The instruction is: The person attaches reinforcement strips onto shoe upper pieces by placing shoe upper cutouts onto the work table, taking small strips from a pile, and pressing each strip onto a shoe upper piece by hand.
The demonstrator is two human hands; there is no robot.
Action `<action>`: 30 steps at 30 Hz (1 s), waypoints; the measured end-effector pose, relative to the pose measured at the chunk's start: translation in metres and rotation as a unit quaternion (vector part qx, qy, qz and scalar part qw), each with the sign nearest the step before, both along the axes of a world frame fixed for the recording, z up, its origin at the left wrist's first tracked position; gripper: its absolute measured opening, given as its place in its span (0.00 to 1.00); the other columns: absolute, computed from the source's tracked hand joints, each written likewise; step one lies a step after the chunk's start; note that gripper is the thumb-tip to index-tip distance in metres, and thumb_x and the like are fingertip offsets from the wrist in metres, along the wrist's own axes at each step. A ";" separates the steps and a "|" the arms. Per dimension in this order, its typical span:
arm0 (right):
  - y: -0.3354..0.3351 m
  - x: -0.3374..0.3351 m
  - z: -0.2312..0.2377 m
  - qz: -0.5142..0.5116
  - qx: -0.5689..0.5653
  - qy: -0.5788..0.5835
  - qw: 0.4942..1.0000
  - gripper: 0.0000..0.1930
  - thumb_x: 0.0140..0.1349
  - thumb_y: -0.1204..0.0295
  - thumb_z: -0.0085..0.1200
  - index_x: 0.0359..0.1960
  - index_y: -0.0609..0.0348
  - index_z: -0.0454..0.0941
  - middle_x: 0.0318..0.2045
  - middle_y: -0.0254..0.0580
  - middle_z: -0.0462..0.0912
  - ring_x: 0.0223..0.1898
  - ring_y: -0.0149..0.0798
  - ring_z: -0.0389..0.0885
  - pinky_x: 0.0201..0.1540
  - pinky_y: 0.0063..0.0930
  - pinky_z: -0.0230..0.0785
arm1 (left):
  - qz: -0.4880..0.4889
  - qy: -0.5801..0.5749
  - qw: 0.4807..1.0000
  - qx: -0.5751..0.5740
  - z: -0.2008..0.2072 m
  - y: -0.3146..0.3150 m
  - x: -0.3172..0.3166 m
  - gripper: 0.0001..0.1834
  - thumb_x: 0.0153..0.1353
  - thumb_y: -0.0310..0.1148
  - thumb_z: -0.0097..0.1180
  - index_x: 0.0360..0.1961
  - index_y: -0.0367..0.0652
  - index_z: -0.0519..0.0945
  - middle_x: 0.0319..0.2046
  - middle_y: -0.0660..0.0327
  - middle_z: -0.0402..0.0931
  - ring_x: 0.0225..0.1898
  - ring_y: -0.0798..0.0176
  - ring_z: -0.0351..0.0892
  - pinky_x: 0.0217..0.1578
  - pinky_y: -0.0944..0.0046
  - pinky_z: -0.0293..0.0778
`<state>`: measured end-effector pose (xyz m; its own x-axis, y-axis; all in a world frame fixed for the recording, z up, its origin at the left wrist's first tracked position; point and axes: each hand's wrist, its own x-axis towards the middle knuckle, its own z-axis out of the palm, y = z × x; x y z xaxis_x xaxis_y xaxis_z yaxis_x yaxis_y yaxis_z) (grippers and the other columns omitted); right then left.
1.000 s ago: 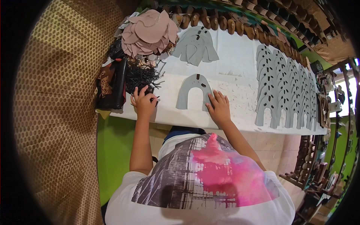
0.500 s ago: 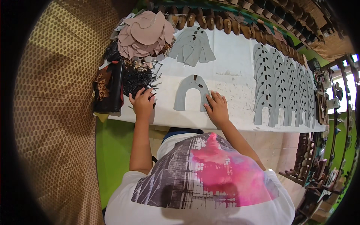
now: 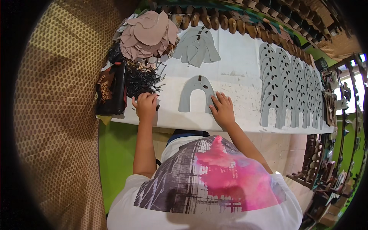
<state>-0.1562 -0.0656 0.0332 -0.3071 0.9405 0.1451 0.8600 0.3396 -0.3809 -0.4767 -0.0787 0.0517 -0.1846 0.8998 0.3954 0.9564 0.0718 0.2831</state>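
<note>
A grey U-shaped shoe upper piece (image 3: 186,94) lies flat on the white-covered table in front of me, its curve pointing away. It bears a dark rectangular mark at the top and a dark oval on its right side. My right hand (image 3: 223,110) rests at its right leg, fingers stretched and touching the edge. To the left, my left hand (image 3: 146,107) is closed at the near side of a tangle of black strands (image 3: 140,78). Its fingers are bent, and whatever they hold is hidden.
Beyond lies a fanned stack of grey pieces (image 3: 195,50). Overlapping rows of marked grey pieces (image 3: 272,92) cover the table's right. Pink cut pieces (image 3: 147,32) pile up at the back left, above a black box-like item (image 3: 118,90). Brown shoe forms (image 3: 232,26) line the far edge.
My left hand's fingers have drawn in against the black strands, and the dark bit seen between them before is now mostly covered. My right hand stays on the grey piece.
</note>
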 end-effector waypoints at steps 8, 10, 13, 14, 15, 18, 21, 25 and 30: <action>0.000 0.000 0.000 0.002 0.004 -0.002 1.000 0.22 0.62 0.59 0.47 0.57 0.51 0.69 0.61 0.45 0.64 0.64 0.47 0.57 0.66 0.49 0.45 | 0.009 -0.022 0.999 -0.041 0.001 0.001 -0.015 0.05 0.54 0.37 0.58 0.31 0.52 0.82 0.30 0.67 0.80 0.42 0.61 0.75 0.59 0.40 0.44; 0.000 0.000 -0.001 0.005 0.008 -0.008 1.000 0.22 0.62 0.59 0.47 0.57 0.51 0.69 0.61 0.45 0.64 0.64 0.47 0.57 0.66 0.50 0.45 | 0.010 -0.031 0.999 -0.042 0.002 0.001 -0.016 0.05 0.55 0.37 0.57 0.30 0.52 0.81 0.30 0.67 0.80 0.42 0.61 0.75 0.59 0.40 0.44; 0.000 0.000 -0.001 0.005 0.003 -0.007 1.000 0.22 0.62 0.59 0.47 0.57 0.51 0.69 0.62 0.45 0.64 0.65 0.47 0.57 0.66 0.50 0.44 | 0.017 -0.052 0.996 -0.064 0.003 0.000 -0.019 0.04 0.55 0.36 0.56 0.30 0.51 0.80 0.30 0.67 0.80 0.41 0.61 0.76 0.59 0.40 0.45; 0.000 0.000 -0.001 0.005 0.003 -0.007 1.000 0.22 0.62 0.59 0.47 0.57 0.51 0.69 0.62 0.45 0.64 0.65 0.47 0.57 0.66 0.50 0.44 | 0.022 -0.065 0.994 -0.085 0.004 0.000 -0.019 0.04 0.56 0.36 0.56 0.30 0.51 0.80 0.30 0.67 0.80 0.41 0.61 0.76 0.59 0.39 0.45; 0.000 0.000 -0.001 0.005 0.002 -0.004 1.000 0.22 0.62 0.59 0.47 0.57 0.51 0.69 0.62 0.45 0.64 0.65 0.47 0.57 0.66 0.50 0.44 | 0.022 -0.064 0.994 -0.085 0.004 -0.001 -0.018 0.04 0.56 0.36 0.56 0.30 0.51 0.80 0.30 0.67 0.80 0.41 0.61 0.76 0.59 0.39 0.45; 0.000 0.000 -0.002 0.005 0.002 -0.002 1.000 0.22 0.62 0.59 0.47 0.57 0.51 0.69 0.62 0.45 0.64 0.65 0.47 0.56 0.66 0.49 0.44 | -0.001 -0.027 0.999 -0.020 0.002 -0.003 -0.018 0.04 0.57 0.36 0.54 0.30 0.51 0.80 0.29 0.66 0.80 0.39 0.59 0.77 0.59 0.40 0.45; 0.000 0.000 -0.002 0.004 0.004 -0.002 1.000 0.22 0.62 0.59 0.47 0.57 0.51 0.69 0.62 0.45 0.64 0.65 0.46 0.56 0.66 0.49 0.44 | 0.007 -0.044 0.997 -0.058 0.001 -0.003 -0.020 0.05 0.58 0.37 0.53 0.32 0.51 0.79 0.29 0.66 0.80 0.37 0.59 0.77 0.58 0.43 0.47; 0.000 0.000 -0.002 0.006 0.003 -0.001 1.000 0.22 0.62 0.59 0.47 0.57 0.51 0.69 0.62 0.45 0.64 0.65 0.47 0.56 0.66 0.49 0.44 | 0.011 -0.069 0.994 -0.083 0.003 -0.003 -0.019 0.05 0.58 0.36 0.54 0.32 0.49 0.79 0.26 0.65 0.80 0.33 0.59 0.78 0.58 0.44 0.48; -0.001 0.000 -0.002 0.002 0.006 0.004 1.000 0.22 0.62 0.59 0.48 0.57 0.51 0.70 0.61 0.46 0.64 0.64 0.47 0.57 0.66 0.50 0.44 | 0.027 -0.084 0.989 -0.115 0.007 0.001 -0.019 0.06 0.57 0.36 0.55 0.32 0.48 0.78 0.25 0.64 0.80 0.30 0.60 0.79 0.57 0.46 0.50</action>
<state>-0.1560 -0.0661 0.0314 -0.3096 0.9375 0.1592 0.8560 0.3477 -0.3826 -0.4954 -0.0778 0.0592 -0.2802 0.9496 0.1403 0.8900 0.2022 0.4087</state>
